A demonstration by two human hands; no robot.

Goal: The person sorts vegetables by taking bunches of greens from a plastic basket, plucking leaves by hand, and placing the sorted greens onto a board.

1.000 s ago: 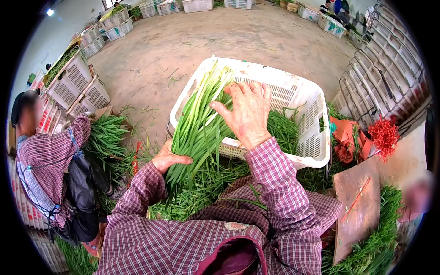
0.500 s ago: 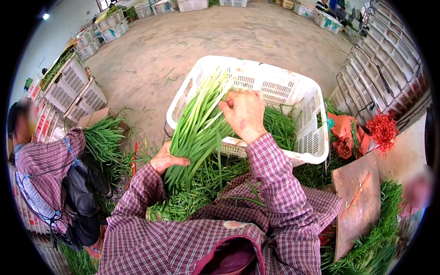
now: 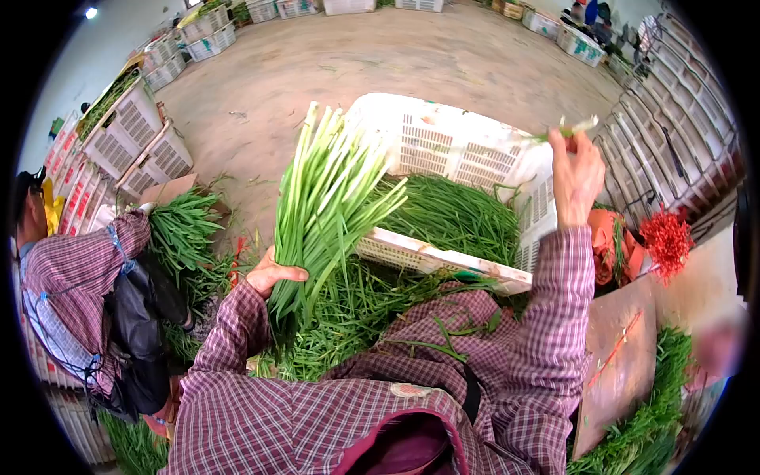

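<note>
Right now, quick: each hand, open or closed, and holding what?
Left hand: closed around a thick bunch of long green stalks with pale ends.
Right hand: closed, pinching a small pale-tipped bit of green stalk.

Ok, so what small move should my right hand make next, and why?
Probably let go of the stray piece of stalk to the side. Your right hand holds it near the crate's right end, apart from the bunch in your left hand; freeing your fingers would let them tidy the uneven pale ends.

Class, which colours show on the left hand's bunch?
The bunch is green with whitish upper ends; head view.
</note>
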